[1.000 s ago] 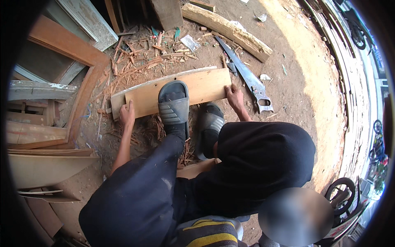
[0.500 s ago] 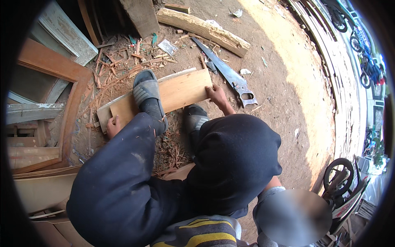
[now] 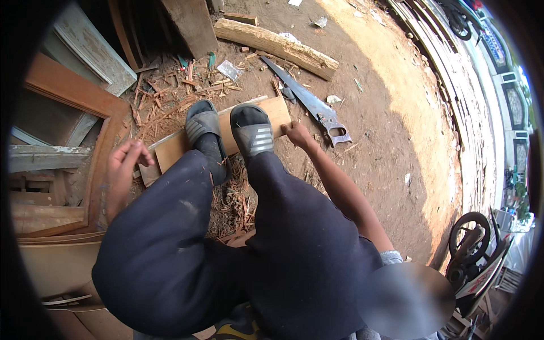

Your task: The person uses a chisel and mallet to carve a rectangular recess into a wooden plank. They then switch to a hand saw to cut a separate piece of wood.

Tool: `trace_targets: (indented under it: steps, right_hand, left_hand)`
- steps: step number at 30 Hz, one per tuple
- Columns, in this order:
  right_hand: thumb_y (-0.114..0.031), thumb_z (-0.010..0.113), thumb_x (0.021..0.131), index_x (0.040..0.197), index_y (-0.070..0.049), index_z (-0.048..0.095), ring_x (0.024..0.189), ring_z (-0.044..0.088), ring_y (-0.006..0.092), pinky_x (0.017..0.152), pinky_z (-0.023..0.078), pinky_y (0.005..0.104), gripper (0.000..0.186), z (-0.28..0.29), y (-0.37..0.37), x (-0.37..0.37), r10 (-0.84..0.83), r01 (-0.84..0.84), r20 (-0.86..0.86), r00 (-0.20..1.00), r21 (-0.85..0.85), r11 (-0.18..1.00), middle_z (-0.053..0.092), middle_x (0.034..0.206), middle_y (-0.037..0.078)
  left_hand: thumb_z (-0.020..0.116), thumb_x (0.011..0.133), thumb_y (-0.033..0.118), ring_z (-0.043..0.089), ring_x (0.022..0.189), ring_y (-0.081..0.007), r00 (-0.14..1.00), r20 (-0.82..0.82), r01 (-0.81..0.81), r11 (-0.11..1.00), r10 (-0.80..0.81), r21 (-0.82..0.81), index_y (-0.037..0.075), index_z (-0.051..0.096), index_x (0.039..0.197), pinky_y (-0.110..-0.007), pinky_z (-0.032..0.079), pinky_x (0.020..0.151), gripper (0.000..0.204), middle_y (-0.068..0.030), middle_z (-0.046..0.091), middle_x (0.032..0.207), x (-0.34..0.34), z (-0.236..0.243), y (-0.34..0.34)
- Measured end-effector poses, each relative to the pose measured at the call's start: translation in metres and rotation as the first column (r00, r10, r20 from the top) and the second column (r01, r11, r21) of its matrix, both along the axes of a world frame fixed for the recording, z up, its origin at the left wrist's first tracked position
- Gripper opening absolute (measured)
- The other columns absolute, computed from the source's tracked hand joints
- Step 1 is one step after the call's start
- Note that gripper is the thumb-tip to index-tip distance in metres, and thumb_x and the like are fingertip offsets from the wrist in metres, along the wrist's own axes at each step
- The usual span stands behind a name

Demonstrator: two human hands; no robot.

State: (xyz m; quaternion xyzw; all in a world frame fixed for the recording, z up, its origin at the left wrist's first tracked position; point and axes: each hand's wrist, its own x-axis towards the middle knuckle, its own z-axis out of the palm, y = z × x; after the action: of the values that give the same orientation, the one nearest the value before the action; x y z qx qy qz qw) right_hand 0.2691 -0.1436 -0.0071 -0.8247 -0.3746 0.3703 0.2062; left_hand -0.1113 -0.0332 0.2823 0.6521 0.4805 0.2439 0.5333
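Note:
A light-brown wooden board [image 3: 278,114] lies across the ground in front of me, on top of a paler piece of wood whose edges show. Both my feet, in grey sandals [image 3: 254,136], press down on the board. At its right end my right hand [image 3: 297,136] grips the near corner. My left hand [image 3: 127,161] is lifted just beyond the left end, its fingers loosely bent and apart, with nothing visible in them. To the right of my right hand, a handsaw [image 3: 311,102] rests on the dirt with its handle toward me.
A rough timber beam [image 3: 277,46] lies beyond the saw. Wood splinters [image 3: 161,102] litter the ground around the boards. At left leans a brown wooden frame [image 3: 93,164], with wooden sheets [image 3: 62,263] nearer me. A wheeled vehicle part [image 3: 470,241] stands at the lower right.
My left hand has let go of the board's left end and moved up and left. My right foot has stepped onto the board. My right hand keeps its hold.

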Motion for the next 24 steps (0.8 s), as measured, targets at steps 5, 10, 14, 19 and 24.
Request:
trace_targets:
  steps: [5,10,14,19,24]
  right_hand:
    - [-0.033,0.059,0.079,0.109,0.005,0.057,0.099,0.058,0.0401,0.088,0.044,0.0416,0.049,0.019,-0.004,0.020,0.247,-0.248,-0.018,0.969,-0.109,0.963,0.060,0.101,0.031]
    - [-0.029,0.054,0.082,0.111,0.004,0.055,0.102,0.056,0.0422,0.088,0.044,0.0437,0.045,0.016,-0.029,0.006,0.244,-0.243,0.077,0.967,-0.028,0.970,0.059,0.103,0.031]
    - [-0.033,0.053,0.084,0.116,0.005,0.052,0.081,0.064,0.0266,0.066,0.052,0.0381,0.049,0.028,-0.056,0.013,0.227,-0.244,-0.123,0.966,-0.148,0.958,0.064,0.094,0.021]
    - [-0.027,0.049,0.088,0.120,0.002,0.052,0.077,0.063,0.0193,0.060,0.050,0.0305,0.043,0.015,-0.096,0.001,0.088,-0.106,-0.386,0.918,-0.025,0.994,0.064,0.098,0.011]
    - [-0.018,0.057,0.085,0.118,0.004,0.052,0.087,0.064,0.0258,0.075,0.050,0.0361,0.040,0.025,-0.091,0.021,-0.018,0.028,-0.055,0.998,0.189,0.982,0.063,0.100,0.019]
  left_hand:
    - [0.060,0.086,0.033,0.058,0.064,-0.0108,0.184,-0.002,0.902,0.168,-0.983,0.398,0.008,0.063,0.066,-0.023,0.041,0.054,0.032,0.0026,0.062,0.066,0.085,0.197,-0.047]
    - [0.048,0.089,0.021,0.052,0.060,-0.0252,-0.021,0.562,0.943,0.170,-0.827,0.286,-0.007,0.059,0.079,-0.032,0.041,0.054,0.032,-0.0131,0.056,0.074,0.119,0.214,-0.122]
    - [0.048,0.086,0.022,0.048,0.050,-0.0191,0.082,0.767,0.867,0.425,-0.636,0.260,-0.003,0.057,0.069,-0.030,0.036,0.045,0.032,-0.0071,0.053,0.062,0.109,0.197,-0.147]
    - [0.039,0.091,0.029,0.052,0.054,-0.0181,0.084,0.771,0.939,0.309,-0.631,0.150,-0.003,0.056,0.073,-0.029,0.041,0.051,0.041,-0.0074,0.055,0.064,0.131,0.185,-0.116]
    - [0.031,0.096,0.037,0.055,0.059,-0.0171,0.519,0.507,0.854,0.434,-0.688,-0.285,-0.002,0.055,0.076,-0.028,0.045,0.057,0.050,-0.0078,0.057,0.067,0.141,0.126,-0.011]
